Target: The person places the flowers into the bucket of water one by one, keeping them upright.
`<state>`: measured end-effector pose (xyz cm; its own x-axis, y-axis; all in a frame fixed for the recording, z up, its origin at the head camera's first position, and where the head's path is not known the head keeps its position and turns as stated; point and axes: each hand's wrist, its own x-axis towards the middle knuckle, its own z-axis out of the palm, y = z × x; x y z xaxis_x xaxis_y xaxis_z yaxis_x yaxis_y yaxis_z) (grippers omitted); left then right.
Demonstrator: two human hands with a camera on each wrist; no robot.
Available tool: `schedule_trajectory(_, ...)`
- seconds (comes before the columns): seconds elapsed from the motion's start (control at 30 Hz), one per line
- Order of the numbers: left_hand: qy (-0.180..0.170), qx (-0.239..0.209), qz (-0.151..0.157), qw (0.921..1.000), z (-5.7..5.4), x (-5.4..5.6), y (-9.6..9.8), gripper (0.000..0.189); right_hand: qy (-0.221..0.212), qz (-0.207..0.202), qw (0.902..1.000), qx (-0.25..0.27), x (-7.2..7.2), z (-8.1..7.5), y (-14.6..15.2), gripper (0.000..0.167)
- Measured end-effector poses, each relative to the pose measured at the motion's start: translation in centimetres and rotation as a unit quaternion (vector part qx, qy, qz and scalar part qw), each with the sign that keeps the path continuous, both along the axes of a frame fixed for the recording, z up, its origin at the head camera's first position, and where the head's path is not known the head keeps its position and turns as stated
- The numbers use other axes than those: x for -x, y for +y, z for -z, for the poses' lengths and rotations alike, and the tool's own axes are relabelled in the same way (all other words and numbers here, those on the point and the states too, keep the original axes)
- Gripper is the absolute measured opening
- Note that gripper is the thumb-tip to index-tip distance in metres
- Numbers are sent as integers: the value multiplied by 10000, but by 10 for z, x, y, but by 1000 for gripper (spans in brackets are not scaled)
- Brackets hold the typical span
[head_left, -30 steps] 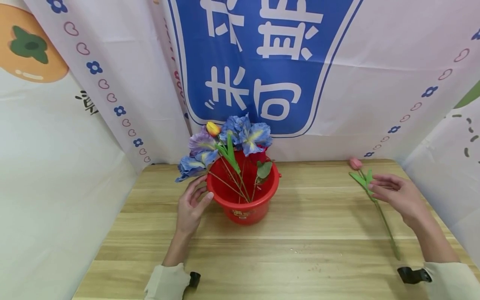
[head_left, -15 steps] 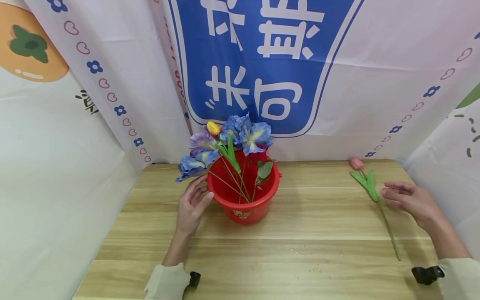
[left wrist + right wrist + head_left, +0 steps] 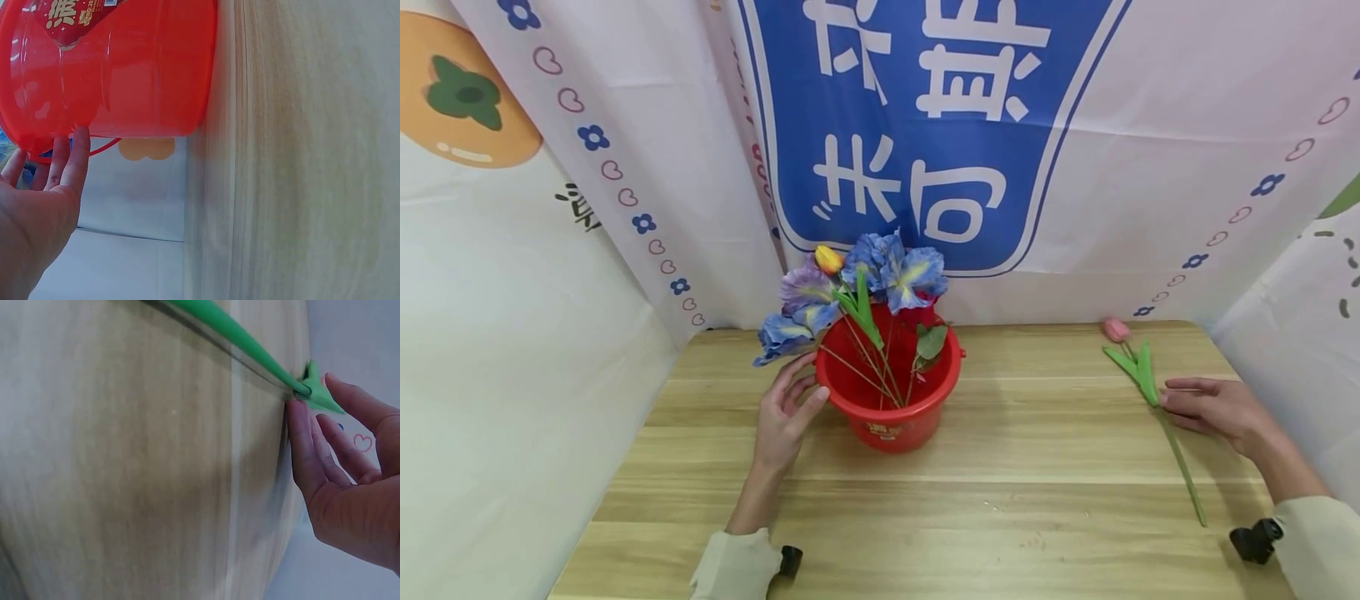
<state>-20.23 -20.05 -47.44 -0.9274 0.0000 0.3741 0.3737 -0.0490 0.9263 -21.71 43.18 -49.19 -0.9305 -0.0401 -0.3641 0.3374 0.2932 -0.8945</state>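
Note:
A red plastic bucket stands at the back of the wooden table. Artificial flowers lean inside it: blue irises, a purple iris, a yellow-orange tulip and a red bloom. My left hand touches the bucket's left side near the rim, its fingers fairly straight in the left wrist view. At the right lies a pink tulip with green leaves and a long stem. Fingertips of my right hand are at the stem below the leaves, thumb and fingers apart.
Printed white cloth walls enclose the table at the back and both sides. Small crumbs lie on the wood in front of the bucket. Each wrist carries a black camera mount.
My right hand first drew back rightward from the tulip's leaves, then lowered and came back to its stem. The tulip barely moved. The left hand and the bucket have stayed put.

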Motion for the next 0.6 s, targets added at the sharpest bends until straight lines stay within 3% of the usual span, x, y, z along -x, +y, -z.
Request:
schedule_trajectory(0.13,15,25,8,10000,0,0,0,54,-111,-53,9996,-235,2,0,-5,74)
schedule_trajectory(0.4,32,15,25,10000,0,-1,0,54,24,-47,9987,-513,5,1,-16,51)
schedule_trajectory(0.6,16,72,16,10000,-1,-1,0,54,379,-33,9976,-586,2,-2,-23,56)
